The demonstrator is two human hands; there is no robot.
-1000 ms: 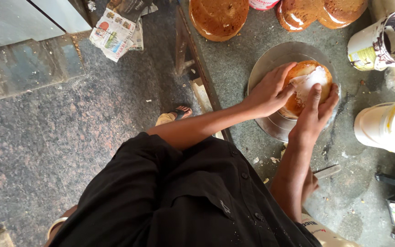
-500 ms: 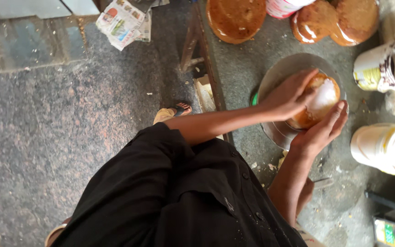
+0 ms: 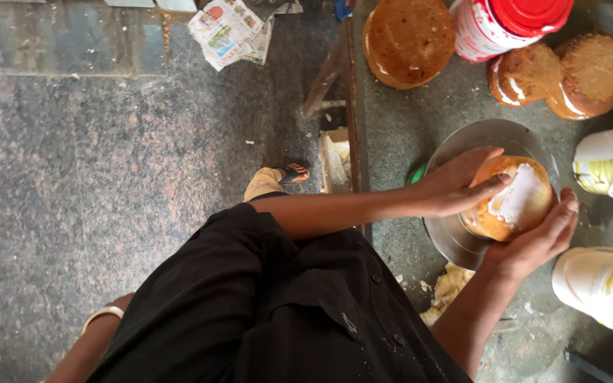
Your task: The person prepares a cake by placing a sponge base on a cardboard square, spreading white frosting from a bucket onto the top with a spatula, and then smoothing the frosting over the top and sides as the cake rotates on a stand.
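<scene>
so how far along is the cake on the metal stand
Early on. The round cake sits on the metal stand with only a patch of white cream on top; its sides are bare. Left hand and right hand hold its edges. Three other bare cake rounds wait at the back of the table.

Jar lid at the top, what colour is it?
Red, on the jar lid; the head view shows it best.
</scene>
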